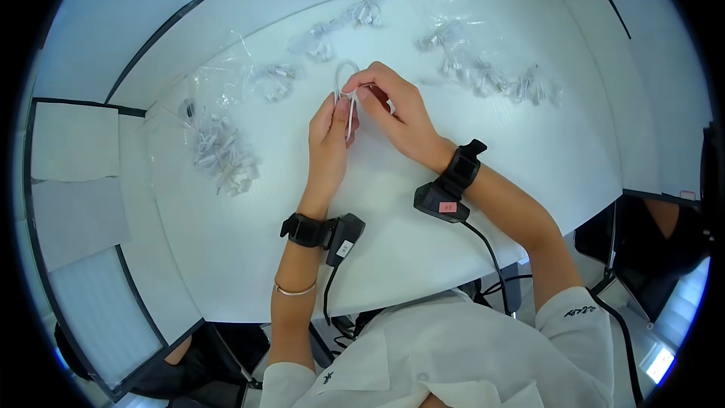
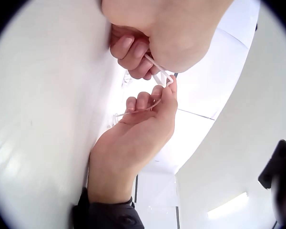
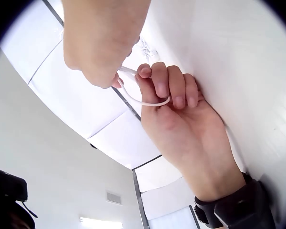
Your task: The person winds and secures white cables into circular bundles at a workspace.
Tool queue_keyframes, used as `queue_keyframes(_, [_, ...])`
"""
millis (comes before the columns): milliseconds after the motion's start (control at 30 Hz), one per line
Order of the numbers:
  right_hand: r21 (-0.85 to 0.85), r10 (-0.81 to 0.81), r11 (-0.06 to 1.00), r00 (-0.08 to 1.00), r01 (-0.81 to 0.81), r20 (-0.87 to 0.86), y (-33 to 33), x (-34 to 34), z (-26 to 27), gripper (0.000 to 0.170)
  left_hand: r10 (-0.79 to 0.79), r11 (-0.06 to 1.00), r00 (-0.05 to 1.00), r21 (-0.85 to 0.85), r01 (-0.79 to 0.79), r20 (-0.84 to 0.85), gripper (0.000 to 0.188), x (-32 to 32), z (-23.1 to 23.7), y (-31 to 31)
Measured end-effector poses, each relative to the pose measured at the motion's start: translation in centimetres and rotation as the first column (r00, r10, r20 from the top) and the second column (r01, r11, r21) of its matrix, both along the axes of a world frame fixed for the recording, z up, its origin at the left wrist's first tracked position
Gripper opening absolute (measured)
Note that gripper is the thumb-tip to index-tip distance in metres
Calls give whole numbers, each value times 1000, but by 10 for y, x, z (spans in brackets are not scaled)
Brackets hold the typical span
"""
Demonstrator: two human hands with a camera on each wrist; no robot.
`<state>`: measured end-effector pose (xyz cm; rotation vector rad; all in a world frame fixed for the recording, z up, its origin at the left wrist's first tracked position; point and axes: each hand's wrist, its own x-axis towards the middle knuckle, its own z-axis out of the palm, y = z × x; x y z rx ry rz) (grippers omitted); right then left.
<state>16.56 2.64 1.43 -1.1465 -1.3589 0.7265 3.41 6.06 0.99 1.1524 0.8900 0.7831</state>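
Observation:
A thin white cable (image 1: 348, 65), bent into a loop, is held between both hands above the table. My left hand (image 1: 329, 130) grips its doubled length, thumb along the front, and the loop stands up past the fingertips. From the right, my right hand (image 1: 399, 108) pinches the cable near the top of the left fingers. In the left wrist view, a white flat piece (image 2: 161, 78) shows between the two hands. One strand of the white cable (image 3: 144, 103) curves from the right fingertips into the curled left fingers in the right wrist view.
On the white table (image 1: 393, 257), a heap of bundled white cables (image 1: 223, 153) lies at left, with a small bundle (image 1: 273, 81) beside it. More bundles in clear plastic lie at the back (image 1: 332, 30) and right (image 1: 491, 79). Low white panels (image 1: 423, 0) border the table.

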Motion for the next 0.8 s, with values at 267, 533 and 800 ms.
queue_keyframes(267, [-3, -15, 1000, 999, 15, 37, 2, -1, -4, 10, -39, 997, 998, -58, 41, 44, 24, -4, 2, 0])
queue_keyframes(533, [35, -103, 994, 995, 103, -8, 5, -2, -10, 10, -58, 996, 998, -62, 57, -22, 41, -4, -1, 1])
queue_keyframes(800, [-88, -202, 974, 975, 210, 89, 1, -1, -1, 11, -83, 990, 994, 111, 92, -77, 36, -1, 1, -2])
